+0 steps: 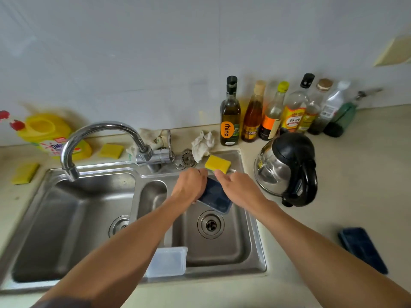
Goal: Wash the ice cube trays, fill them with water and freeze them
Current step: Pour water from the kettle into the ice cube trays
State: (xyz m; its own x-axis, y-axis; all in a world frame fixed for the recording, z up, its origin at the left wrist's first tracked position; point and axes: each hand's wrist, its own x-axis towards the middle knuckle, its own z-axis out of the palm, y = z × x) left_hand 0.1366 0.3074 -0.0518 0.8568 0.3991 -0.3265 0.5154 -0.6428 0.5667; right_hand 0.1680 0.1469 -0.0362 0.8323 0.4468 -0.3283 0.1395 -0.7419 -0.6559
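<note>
Kettle (pixel 287 170) beside right hand (pixel 235 187); left basin (pixel 66 218) free.

Just the one cam here, head-worn and wide-angle. It looks forward and steeply down over the sink (pixel 89 196) from right up close at the worktop (pixel 355 196) edge. The wall (pixel 155 52) fills the top third, and straight lines bow toward the edges.

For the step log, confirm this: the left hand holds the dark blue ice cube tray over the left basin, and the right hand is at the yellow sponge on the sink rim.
One detail is wrong. The left hand holds the dark blue ice cube tray over the right basin, not the left; the head view shows it just above that basin's drain. The right hand is at the yellow sponge on the sink rim, as stated.
</note>
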